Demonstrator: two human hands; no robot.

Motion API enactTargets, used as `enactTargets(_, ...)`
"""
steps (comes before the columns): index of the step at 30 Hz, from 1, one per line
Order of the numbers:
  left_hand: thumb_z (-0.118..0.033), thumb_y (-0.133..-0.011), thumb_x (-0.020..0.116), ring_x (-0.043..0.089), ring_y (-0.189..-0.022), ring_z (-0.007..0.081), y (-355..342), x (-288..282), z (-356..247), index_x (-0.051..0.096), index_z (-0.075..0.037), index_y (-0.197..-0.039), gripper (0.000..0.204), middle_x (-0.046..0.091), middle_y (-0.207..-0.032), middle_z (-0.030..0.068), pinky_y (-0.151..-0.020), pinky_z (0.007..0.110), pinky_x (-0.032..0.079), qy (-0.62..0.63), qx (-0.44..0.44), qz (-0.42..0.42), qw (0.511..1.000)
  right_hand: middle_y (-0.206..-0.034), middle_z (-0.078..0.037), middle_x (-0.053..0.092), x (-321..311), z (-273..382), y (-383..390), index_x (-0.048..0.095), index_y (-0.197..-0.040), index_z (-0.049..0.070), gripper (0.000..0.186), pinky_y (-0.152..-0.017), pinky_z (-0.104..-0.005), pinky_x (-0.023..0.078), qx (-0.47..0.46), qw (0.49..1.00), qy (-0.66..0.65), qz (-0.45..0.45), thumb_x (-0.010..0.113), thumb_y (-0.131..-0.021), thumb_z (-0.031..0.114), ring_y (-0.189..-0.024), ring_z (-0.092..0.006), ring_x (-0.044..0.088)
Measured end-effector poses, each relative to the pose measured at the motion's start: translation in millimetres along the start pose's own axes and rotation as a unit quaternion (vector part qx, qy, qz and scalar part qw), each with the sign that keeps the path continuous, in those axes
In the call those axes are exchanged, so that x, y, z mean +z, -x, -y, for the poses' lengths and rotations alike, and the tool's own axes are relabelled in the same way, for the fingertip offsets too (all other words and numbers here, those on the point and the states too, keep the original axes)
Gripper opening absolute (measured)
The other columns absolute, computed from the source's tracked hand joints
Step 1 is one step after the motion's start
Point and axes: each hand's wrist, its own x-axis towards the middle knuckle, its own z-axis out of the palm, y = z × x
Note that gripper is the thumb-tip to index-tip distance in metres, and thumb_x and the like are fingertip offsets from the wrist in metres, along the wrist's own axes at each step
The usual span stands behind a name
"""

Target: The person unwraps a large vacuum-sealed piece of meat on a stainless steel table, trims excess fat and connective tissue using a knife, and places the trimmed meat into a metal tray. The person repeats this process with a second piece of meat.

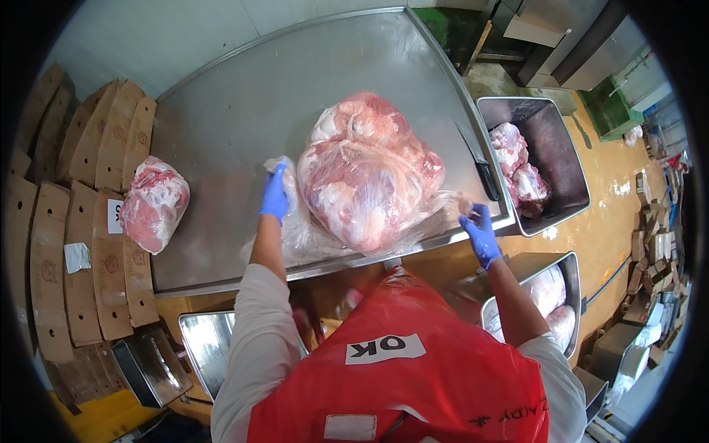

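Observation:
A large clear plastic bag of raw pink meat [368,171] lies on the steel table [244,111] in front of me. My left hand [275,193], in a blue glove, grips the bag's loose plastic at its left side. My right hand [481,234], also gloved in blue, pinches the stretched plastic at the bag's right end, near the table's front edge. A dark-handled knife [478,166] lies on the table just right of the bag.
A second wrapped piece of meat [153,203] rests at the table's left edge beside stacked flat cardboard boxes [88,221]. A steel bin [561,148] on the right holds meat pieces. Another bin [572,284] with bagged meat sits lower right. A steel tray [203,343] stands below the table.

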Motion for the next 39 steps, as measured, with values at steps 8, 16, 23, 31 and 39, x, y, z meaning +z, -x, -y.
enactTargets(8,-0.053,-0.106,0.043,0.063,-0.120,0.0245,67.2,47.7,43.1,0.051,-0.012,-0.149,0.060,0.062,-0.140,0.0066,-0.102,0.039,0.052,0.195,-0.231,0.120,0.946,-0.168,-0.012,0.022,98.2,40.7,-51.2,-0.009,-0.166,0.019,0.108,-0.108,-0.0528,0.045,0.093,0.974,-0.167,0.123,0.072,-0.097,0.036,-0.147,-0.0300,0.036)
enactTargets(16,-0.030,-0.102,0.063,0.058,-0.078,0.0106,190.3,-27.3,83.5,0.064,-0.009,-0.122,0.029,0.064,-0.100,0.0010,-0.068,0.026,0.051,-0.041,-0.147,0.326,0.933,-0.149,-0.012,0.055,105.3,39.1,-145.6,0.044,-0.154,0.009,0.067,-0.116,-0.0429,0.042,0.205,0.857,-0.393,0.264,0.054,-0.104,0.051,-0.135,-0.0271,0.055)
enactTargets(23,-0.030,-0.096,0.067,0.065,-0.098,0.0154,250.4,-77.9,-15.1,0.062,-0.002,-0.127,0.043,0.066,-0.111,0.0074,-0.087,0.031,0.054,-0.111,-0.167,0.028,0.979,-0.143,-0.015,0.060,108.3,59.3,-172.3,0.049,-0.150,0.006,0.068,-0.112,-0.0454,0.047,0.236,0.832,-0.374,0.335,0.044,-0.105,0.058,-0.127,-0.0304,0.061)
enactTargets(31,-0.036,-0.089,0.073,0.069,-0.098,0.0324,106.6,-84.6,-46.8,0.061,0.006,-0.119,0.053,0.068,-0.111,0.0240,-0.094,0.044,0.052,-0.568,0.267,-0.176,0.758,-0.142,-0.013,0.061,109.2,42.6,-185.2,0.051,-0.149,0.006,0.067,-0.111,-0.0440,0.047,0.194,0.889,-0.315,0.269,0.042,-0.106,0.058,-0.125,-0.0309,0.061)
enactTargets(39,-0.043,-0.104,0.054,0.065,-0.116,0.0287,79.0,1.8,43.5,0.062,0.001,-0.132,0.053,0.068,-0.127,0.0158,-0.105,0.044,0.048,-0.156,0.136,-0.027,0.978,-0.147,-0.014,0.057,122.6,24.3,-139.5,0.047,-0.152,0.012,0.070,-0.115,-0.0503,0.042,0.175,0.828,-0.447,0.291,0.040,-0.104,0.062,-0.131,-0.0346,0.057)
